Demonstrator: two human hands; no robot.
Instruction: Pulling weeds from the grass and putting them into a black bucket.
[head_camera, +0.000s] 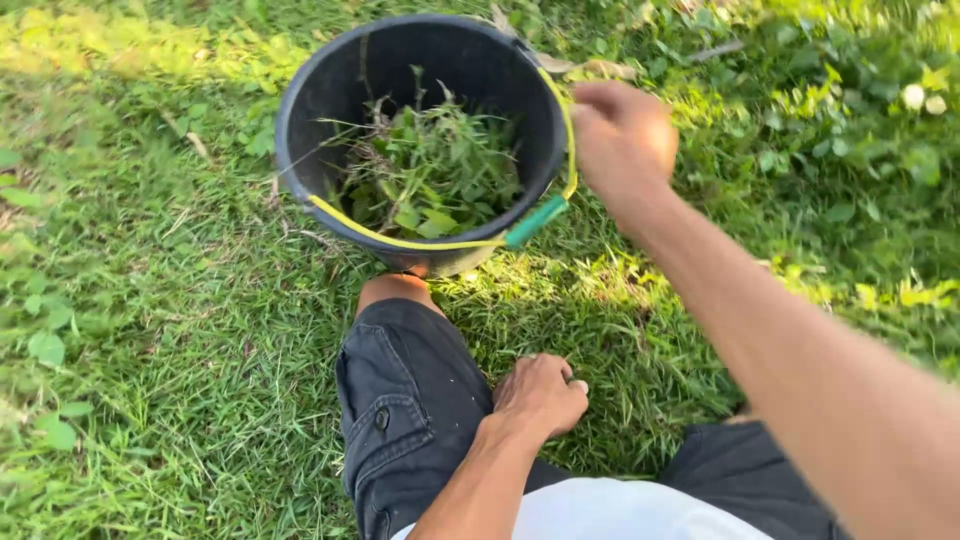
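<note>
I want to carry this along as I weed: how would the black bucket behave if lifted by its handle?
The black bucket probably lifts easily: it holds only a loose layer of pulled weeds. On the thin yellow handle it may swing. Sitting on uneven grass, it looks somewhat tilted and might tip if nudged.

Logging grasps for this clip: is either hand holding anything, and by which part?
It cannot be told. The right hand is at the rim of the round black plastic bucket; the left hand is fisted in the grass.
</note>
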